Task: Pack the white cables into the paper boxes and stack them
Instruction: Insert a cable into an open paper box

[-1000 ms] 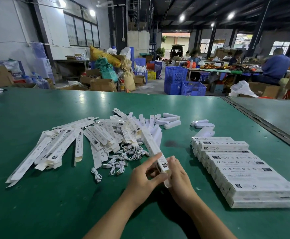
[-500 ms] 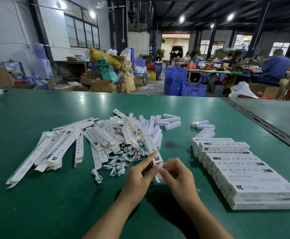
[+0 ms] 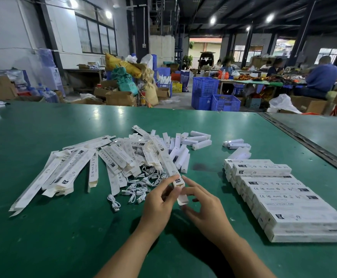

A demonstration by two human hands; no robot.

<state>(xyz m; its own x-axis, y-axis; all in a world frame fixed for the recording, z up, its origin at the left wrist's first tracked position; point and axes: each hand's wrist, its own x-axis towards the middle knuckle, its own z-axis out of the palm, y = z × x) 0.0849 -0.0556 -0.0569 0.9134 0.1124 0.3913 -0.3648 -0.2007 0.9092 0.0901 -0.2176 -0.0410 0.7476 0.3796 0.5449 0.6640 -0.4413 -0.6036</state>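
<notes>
Nearest, the left hand [image 3: 159, 199] pinches the near end of a long paper box [image 3: 166, 163] between thumb and curled fingertips, presumably to steady it while that end is closed; the right hand [image 3: 203, 207] sits just beside it, fingers spread and loosely curved about the open end flap [image 3: 183, 199], though whether they actually nip the flap or only hover at it I cannot tell, since the fingertips are blurred. Whether a cable already lies inside this box is hidden (the card is opaque and the mouth faces away from the camera). Both forearms are cut off by the lower edge. Just beyond the left hand, on the green table [image 3: 43, 237], loose white cables [image 3: 141, 186] lie in a tangle within easy reach; further left the flat box sleeves [image 3: 71, 171] fan out unassembled, some overlapping so that their count is unclear. To the right, well apart from the hands, the stack of packed boxes [image 3: 283, 199] stands in neat layered rows, likely kept on that side so a finished box can be set down by the right hand; its print is too small to read. Farther back lie small white boxes [image 3: 200, 138], purpose uncertain; beyond the table edge, blue crates [image 3: 205, 87] and seated workers, indistinct.
</notes>
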